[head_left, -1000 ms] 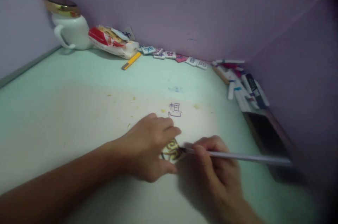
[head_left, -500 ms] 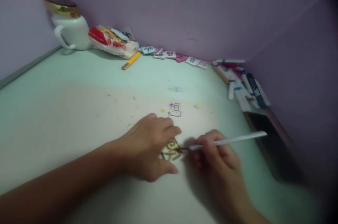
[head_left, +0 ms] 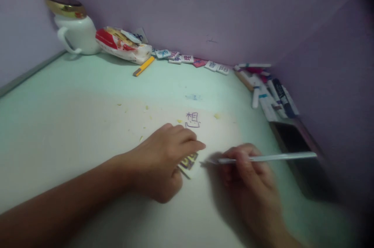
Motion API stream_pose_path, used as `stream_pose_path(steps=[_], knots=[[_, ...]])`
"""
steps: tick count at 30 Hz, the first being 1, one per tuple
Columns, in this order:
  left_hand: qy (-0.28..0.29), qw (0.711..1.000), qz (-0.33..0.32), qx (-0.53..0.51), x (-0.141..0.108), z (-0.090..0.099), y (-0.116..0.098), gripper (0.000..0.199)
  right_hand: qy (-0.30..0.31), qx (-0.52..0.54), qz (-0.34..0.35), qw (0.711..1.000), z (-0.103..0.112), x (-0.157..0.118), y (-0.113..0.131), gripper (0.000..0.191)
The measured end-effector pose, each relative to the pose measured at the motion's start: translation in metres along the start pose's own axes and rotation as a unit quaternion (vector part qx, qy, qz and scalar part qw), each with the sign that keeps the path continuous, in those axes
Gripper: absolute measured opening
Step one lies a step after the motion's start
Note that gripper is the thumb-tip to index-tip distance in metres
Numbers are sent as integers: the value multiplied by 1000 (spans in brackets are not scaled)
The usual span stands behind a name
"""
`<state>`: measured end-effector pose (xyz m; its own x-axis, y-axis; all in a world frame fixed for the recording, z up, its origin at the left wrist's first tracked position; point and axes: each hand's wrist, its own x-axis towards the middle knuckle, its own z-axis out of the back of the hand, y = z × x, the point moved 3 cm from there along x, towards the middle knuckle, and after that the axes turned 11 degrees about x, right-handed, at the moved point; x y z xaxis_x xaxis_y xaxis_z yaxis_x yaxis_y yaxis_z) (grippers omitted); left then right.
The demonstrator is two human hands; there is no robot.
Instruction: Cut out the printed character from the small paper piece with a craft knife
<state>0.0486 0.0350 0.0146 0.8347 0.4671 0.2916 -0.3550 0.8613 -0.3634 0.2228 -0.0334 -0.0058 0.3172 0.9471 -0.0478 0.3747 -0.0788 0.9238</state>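
**Left hand pins small tile, right hand holds thin tool beside it**

Going left to right across the table (head_left: pixel 87 96): a white jug (head_left: pixel 76 33) with a gold lid stands in the far left corner, a red-and-white snack packet (head_left: pixel 124 47) lies just beside it, and a yellow utility knife (head_left: pixel 143 66) lies in front of the packet. A row of small printed tiles (head_left: pixel 191 60) runs along the back wall.

Centre, near edge: the left hand (head_left: pixel 163 162) has its fingers curled and pressed down on a small tile (head_left: pixel 188 162), thumb and fingertips clamping its edges. The tile is flat on the table, mostly covered by the hand; only a corner with yellow and dark pattern shows. A character drawn in ink (head_left: pixel 193 120) sits on the table just beyond the fingers, with yellow crumbs scattered near it.

The right hand (head_left: pixel 248 174) pinches a thin white tool (head_left: pixel 269 158) pencil-style; the tip points at the tile, close to it, but contact cannot be told through the blur.

Judgement: the tile looks light, stiff and liable to skid on the smooth top, so it is best gripped by opposite edges, pressed down, keeping the patterned face uncovered.

Far right: a pile of marker pens (head_left: pixel 269 92) against the wall, with a dark slab (head_left: pixel 295 142) in front of them.
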Motion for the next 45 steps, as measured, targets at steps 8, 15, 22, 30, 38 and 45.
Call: stream_pose_path(steps=[8,15,22,30,38,45], knots=[[-44,999,-2,-19,-1,1,0,52,30,-9,12,999,4,-3,-1,24],[14,999,27,18,2,-1,-4,45,19,-6,13,1000,3,-4,-1,24],[31,996,-22,-81,2,5,-5,66,36,-22,24,999,7,-5,-6,23],[41,993,-32,-107,2,6,-4,75,-42,-38,-22,998,3,-12,-3,31],[41,989,-37,-139,4,7,-4,75,47,-125,-9,991,-2,-14,-5,27],[32,982,-59,-178,2,5,2,74,41,-88,-59,994,-4,-15,-7,21]])
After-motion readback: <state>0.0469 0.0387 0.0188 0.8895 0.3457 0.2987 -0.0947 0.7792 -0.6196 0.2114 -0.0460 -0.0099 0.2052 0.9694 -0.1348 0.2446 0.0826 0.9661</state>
